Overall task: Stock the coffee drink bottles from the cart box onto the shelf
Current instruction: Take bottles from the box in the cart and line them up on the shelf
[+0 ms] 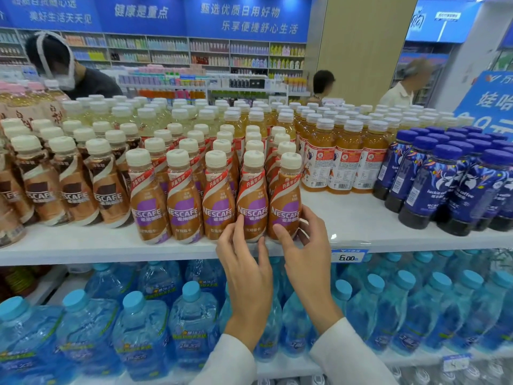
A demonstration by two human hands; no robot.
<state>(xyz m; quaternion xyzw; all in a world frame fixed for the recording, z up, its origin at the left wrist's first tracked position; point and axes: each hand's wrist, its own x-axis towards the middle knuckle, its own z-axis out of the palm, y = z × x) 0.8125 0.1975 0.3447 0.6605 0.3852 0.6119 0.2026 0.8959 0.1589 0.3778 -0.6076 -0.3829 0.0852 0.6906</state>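
Several brown Nescafe coffee bottles with cream caps stand in rows on the white shelf. The front row ends with two bottles side by side. My left hand curls its fingers and thumb round the base of the second-last bottle. My right hand grips the lower part of the rightmost bottle, thumb in front and fingers on its right side. Both bottles stand upright on the shelf near its front edge. The cart box is out of view.
Darker-label Nescafe bottles stand to the left, orange drink bottles and blue-purple coffee bottles to the right. Bare shelf lies right of my right hand. Water bottles fill the shelf below. A price tag hangs at the edge. People stand behind.
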